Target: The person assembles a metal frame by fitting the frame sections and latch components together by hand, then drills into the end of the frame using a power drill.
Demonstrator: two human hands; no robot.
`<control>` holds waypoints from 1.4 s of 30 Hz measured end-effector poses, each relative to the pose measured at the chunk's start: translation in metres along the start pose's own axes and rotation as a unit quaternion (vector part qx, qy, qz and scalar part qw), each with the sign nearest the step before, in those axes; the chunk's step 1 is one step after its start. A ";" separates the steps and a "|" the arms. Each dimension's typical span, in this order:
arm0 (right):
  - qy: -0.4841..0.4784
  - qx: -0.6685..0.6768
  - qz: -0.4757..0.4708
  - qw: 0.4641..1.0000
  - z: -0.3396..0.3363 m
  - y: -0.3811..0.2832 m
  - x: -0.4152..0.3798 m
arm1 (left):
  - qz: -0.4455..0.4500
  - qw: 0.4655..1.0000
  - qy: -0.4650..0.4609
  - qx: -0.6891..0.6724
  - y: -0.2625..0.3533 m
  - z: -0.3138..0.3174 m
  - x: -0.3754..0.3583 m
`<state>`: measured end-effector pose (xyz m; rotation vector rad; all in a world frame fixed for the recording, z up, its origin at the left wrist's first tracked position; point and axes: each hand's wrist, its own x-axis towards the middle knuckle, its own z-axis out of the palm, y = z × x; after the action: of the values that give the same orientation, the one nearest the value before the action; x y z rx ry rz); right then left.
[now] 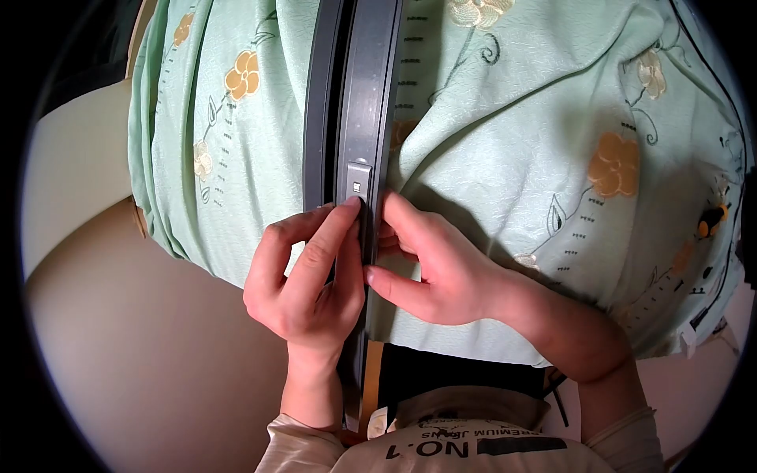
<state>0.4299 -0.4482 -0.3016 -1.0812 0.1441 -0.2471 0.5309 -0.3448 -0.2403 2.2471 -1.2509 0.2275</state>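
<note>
A long dark grey frame bar [371,79], like a window or sliding-door profile, runs upright through the view with a groove along its left part. Set into its face is a small grey latch plate [359,175] with a light square slot. My left hand [307,284] lies over the bar just below the latch, fingers bent and drawn together, one fingertip at the plate's lower end. What its thumb does is hidden. From the right, my right hand [445,264] grips the bar's edge, thumb lower and index finger higher; its other fingertips are partly hidden.
A pale green cloth [505,142] with embroidered orange and cream flowers hangs in folds on both sides of the bar. At the lower left is a plain beige surface [134,331]. My printed shirt [473,441] shows at the bottom.
</note>
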 end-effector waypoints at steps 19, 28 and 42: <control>-0.004 0.053 0.022 0.998 0.000 -0.007 0.000 | -0.033 0.998 -0.052 -0.021 0.002 -0.009 0.002; -0.015 0.017 0.021 1.000 -0.001 -0.001 -0.001 | 0.038 0.996 -0.046 0.060 -0.002 -0.008 0.000; -0.024 0.055 0.061 0.996 -0.001 -0.010 0.000 | 0.024 0.998 -0.010 0.062 -0.004 -0.011 -0.004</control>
<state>0.4286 -0.4537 -0.2936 -0.9641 0.1522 -0.1181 0.5336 -0.3347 -0.2346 2.3302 -1.3352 0.3085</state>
